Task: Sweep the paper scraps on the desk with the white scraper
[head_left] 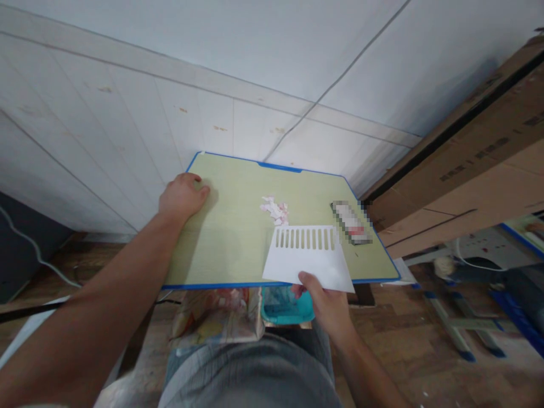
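Your left hand (182, 195) lies flat, fingers spread and holding nothing, on the pale green rectangular desk board with a blue edge (238, 249), pressing near its 10 o'clock corner. Your right hand (325, 300) is closed in a pinch on the white plastic sheet with a row of comb-like slots (308, 258), thumb on top at the sheet's 6 o'clock edge.

Head view: the slotted sheet rests tilted on the board at about 5 o'clock of its surface, slots toward the wall. Just beyond its slotted edge, at 12 o'clock from it, lies a small heap of pink and white paper scraps (275, 208), near but apart from the sheet. At 3 o'clock of the heap sits a small flat object with a blurred face (351, 222). Below the board's near edge, a teal plastic bin (287, 306) and a printed plastic bag (216, 317) stand beside your knees.

Judgement: the step in hand appears to be gathering the scraps with the sheet as a scraper. The next move calls for a steady board under your left palm and the sheet's edge kept flush, so scraps do not slip beneath it.
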Tool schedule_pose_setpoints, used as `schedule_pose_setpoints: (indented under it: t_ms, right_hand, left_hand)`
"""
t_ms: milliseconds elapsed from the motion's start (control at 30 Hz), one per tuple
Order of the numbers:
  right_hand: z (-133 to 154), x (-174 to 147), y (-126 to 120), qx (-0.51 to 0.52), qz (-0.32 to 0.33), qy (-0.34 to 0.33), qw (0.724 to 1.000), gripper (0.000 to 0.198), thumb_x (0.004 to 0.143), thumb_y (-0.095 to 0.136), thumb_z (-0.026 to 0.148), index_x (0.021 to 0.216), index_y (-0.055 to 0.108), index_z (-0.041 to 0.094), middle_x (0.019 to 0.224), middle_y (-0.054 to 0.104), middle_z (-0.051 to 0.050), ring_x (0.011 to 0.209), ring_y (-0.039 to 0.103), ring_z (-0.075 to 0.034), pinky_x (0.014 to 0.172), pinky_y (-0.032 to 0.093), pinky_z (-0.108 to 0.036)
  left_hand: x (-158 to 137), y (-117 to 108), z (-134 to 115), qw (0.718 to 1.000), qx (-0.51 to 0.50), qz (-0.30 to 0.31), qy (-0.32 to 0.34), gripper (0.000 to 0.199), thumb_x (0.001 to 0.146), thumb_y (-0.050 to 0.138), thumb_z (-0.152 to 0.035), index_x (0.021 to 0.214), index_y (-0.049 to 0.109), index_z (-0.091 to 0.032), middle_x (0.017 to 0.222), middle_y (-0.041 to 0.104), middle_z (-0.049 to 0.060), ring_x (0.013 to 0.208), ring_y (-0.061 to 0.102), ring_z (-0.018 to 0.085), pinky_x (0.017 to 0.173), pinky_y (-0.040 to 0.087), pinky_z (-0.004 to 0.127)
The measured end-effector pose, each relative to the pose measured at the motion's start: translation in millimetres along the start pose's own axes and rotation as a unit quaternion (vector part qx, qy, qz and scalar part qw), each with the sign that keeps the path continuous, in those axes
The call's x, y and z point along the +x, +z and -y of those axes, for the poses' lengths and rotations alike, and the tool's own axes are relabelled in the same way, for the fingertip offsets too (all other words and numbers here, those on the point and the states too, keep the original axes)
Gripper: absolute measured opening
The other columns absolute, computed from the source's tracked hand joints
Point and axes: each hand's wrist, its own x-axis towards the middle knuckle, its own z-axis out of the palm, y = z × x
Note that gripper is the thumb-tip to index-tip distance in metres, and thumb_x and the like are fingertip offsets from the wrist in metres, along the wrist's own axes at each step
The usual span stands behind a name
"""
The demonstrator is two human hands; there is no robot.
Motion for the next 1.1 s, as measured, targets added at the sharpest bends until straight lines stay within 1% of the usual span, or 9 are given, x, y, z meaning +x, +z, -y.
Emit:
schedule_pose_setpoints:
  t_ms: [133,267,500,633,733,867,967,1033,1100]
  right_hand:
    - [3,-6,4,0.015,-0.009,-0.003,1.000,0.037,0.100,0.078,0.046,0.067,0.077,0.029,0.067,0.081,-0.004,0.068,0.080,-0.028,0.082,0.068,-0.040]
    - [8,-8,6,-0.006,-0.003,-0.007,1.000,0.039,0.100,0.077,0.045,0.064,0.075,0.030,0.068,0.081,-0.004,0.071,0.081,-0.028,0.083,0.068,-0.040]
    - [7,-7,9,0.010,0.006,-0.001,1.000,0.037,0.102,0.078,0.046,0.069,0.080,0.029,0.071,0.084,-0.005,0.072,0.082,-0.029,0.084,0.068,-0.040]
    - [4,-4,10,0.023,0.029,0.000,0.999,0.038,0.102,0.080,0.046,0.069,0.080,0.027,0.070,0.083,-0.005,0.071,0.080,-0.028,0.081,0.067,-0.039]
    - [1,-2,11,0.033,0.021,-0.004,0.999,0.040,0.103,0.081,0.048,0.069,0.081,0.027,0.071,0.083,-0.005,0.072,0.080,-0.028,0.083,0.067,-0.039]
    - [-3,-4,16,0.069,0.040,0.003,0.997,0.038,0.101,0.085,0.048,0.069,0.082,0.028,0.071,0.084,-0.005,0.069,0.080,-0.029,0.075,0.068,-0.039]
    - [-10,-2,15,0.091,0.013,0.001,0.996,0.040,0.102,0.083,0.046,0.066,0.080,0.028,0.067,0.081,-0.005,0.068,0.079,-0.028,0.076,0.069,-0.040]
    - [-17,7,8,0.111,-0.024,-0.002,0.994,0.039,0.101,0.083,0.047,0.068,0.080,0.027,0.065,0.080,-0.005,0.063,0.077,-0.028,0.071,0.069,-0.041]
    - [-24,25,-3,0.120,-0.059,-0.017,0.991,0.035,0.097,0.088,0.050,0.072,0.079,0.027,0.063,0.079,-0.005,0.059,0.075,-0.029,0.064,0.067,-0.041]
  left_hand:
    - [0,3,1,1.000,-0.001,-0.008,-0.003,0.062,0.112,0.060,-0.043,0.164,0.073,-0.013,0.181,0.065,0.022,0.164,0.064,0.038,0.139,0.050,0.053]
    - [0,4,1,1.000,-0.004,-0.012,-0.014,0.061,0.111,0.062,-0.046,0.163,0.076,-0.018,0.181,0.066,0.019,0.166,0.064,0.039,0.140,0.051,0.053]
    - [-1,-2,-1,1.000,-0.016,0.002,-0.004,0.061,0.114,0.062,-0.042,0.164,0.073,-0.009,0.182,0.064,0.025,0.164,0.065,0.042,0.139,0.050,0.059]
    - [-1,-1,0,1.000,-0.014,-0.006,0.002,0.059,0.114,0.064,-0.042,0.162,0.073,-0.009,0.181,0.065,0.026,0.163,0.065,0.040,0.140,0.050,0.059]
    - [0,1,1,1.000,-0.012,-0.007,0.003,0.060,0.114,0.062,-0.043,0.162,0.073,-0.009,0.180,0.065,0.026,0.162,0.066,0.040,0.140,0.050,0.058]
    - [1,1,1,1.000,0.004,-0.001,-0.005,0.062,0.113,0.058,-0.045,0.163,0.072,-0.011,0.181,0.064,0.024,0.164,0.064,0.040,0.140,0.050,0.056]
    - [2,0,1,1.000,0.005,0.004,-0.005,0.063,0.113,0.057,-0.045,0.164,0.071,-0.011,0.182,0.064,0.023,0.165,0.064,0.041,0.140,0.050,0.057]
    - [2,-1,2,1.000,0.004,0.006,-0.002,0.063,0.114,0.056,-0.044,0.164,0.071,-0.010,0.181,0.064,0.024,0.165,0.064,0.042,0.141,0.050,0.058]
    - [5,-1,5,1.000,0.011,0.009,0.002,0.064,0.113,0.056,-0.046,0.164,0.072,-0.011,0.182,0.064,0.024,0.165,0.064,0.044,0.141,0.051,0.060]
